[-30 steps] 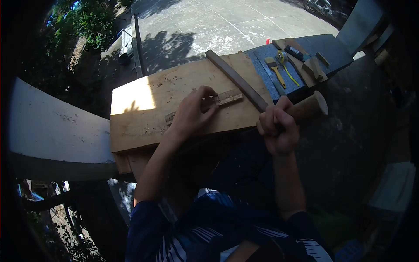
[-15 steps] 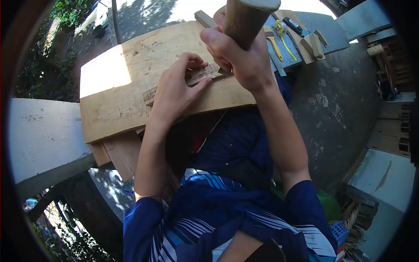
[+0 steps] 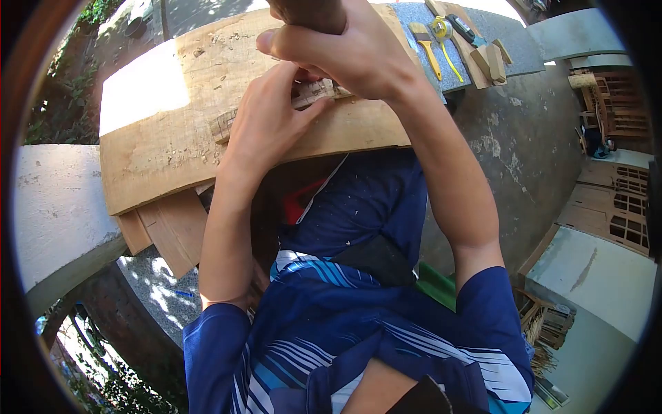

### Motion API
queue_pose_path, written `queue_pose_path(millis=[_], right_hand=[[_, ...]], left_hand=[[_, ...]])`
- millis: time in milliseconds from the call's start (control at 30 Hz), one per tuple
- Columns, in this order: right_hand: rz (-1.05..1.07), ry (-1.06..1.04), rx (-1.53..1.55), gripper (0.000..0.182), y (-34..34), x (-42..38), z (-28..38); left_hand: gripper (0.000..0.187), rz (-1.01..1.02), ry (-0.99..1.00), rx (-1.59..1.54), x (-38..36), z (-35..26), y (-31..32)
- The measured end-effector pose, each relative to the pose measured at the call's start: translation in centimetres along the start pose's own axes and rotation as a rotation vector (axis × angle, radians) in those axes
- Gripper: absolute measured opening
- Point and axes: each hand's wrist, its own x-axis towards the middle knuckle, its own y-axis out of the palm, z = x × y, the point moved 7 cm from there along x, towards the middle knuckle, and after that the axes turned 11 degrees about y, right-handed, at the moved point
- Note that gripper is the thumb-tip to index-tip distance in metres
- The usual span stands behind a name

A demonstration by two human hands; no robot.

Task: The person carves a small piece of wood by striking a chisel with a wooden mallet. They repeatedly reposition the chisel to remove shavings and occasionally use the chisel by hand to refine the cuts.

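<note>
My left hand (image 3: 265, 123) lies over a narrow wooden strip (image 3: 222, 127) with dark marks on it, fingers and thumb gripping it against a broad wooden board (image 3: 162, 131). Just above and to the right, my right hand (image 3: 355, 63) is closed around the thick wooden handle of a chisel (image 3: 314, 14). The handle points up towards the camera, and its top is cut off by the frame edge. The blade is hidden behind my right hand. Wood chips are scattered on the board around the strip.
On the grey surface at right are a paintbrush (image 3: 426, 52), a yellow tape measure (image 3: 441, 27), a dark power tool (image 3: 463, 31) and small wood blocks (image 3: 491, 63). A white ledge (image 3: 65, 207) stands at left. Wooden planks (image 3: 176, 231) stick out below the board.
My right hand with the chisel has moved up and left, closer over my left hand, and the blade is no longer visible. The whole view has shifted slightly. My left hand still grips the strip.
</note>
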Motion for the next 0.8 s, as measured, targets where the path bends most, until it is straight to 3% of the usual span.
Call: queue_pose_path(millis=[100,200,267,367,500,667,800], right_hand=[[-0.043,0.056,-0.061,0.027,0.8,-0.4,1.5],[-0.088,-0.162,-0.214,0.028,1.1,-0.5,2.0],[-0.054,-0.152,-0.205,0.029,0.9,-0.4,0.8],[0.001,0.112,-0.095,0.029,1.0,-0.6,1.1],[0.013,0.098,-0.142,0.028,1.1,-0.7,1.2],[0.114,-0.086,-0.039,0.028,2.2,0.7,0.6],[0.119,0.104,-0.185,0.032,2.0,2.3,0.0]], left_hand=[[0.035,-0.025,0.009,-0.014,-0.2,0.3,0.1],[0.035,-0.031,0.031,0.009,-0.2,0.3,0.1],[0.034,-0.031,0.037,0.031,-0.2,-0.1,-0.1],[0.034,-0.044,0.020,0.031,-0.1,-0.5,-0.4],[0.034,-0.047,0.033,0.036,0.0,-0.4,-0.3],[0.037,-0.045,0.027,0.076,-0.1,-0.2,-0.1],[0.046,0.030,-0.055,0.125,-0.1,0.3,0.1]])
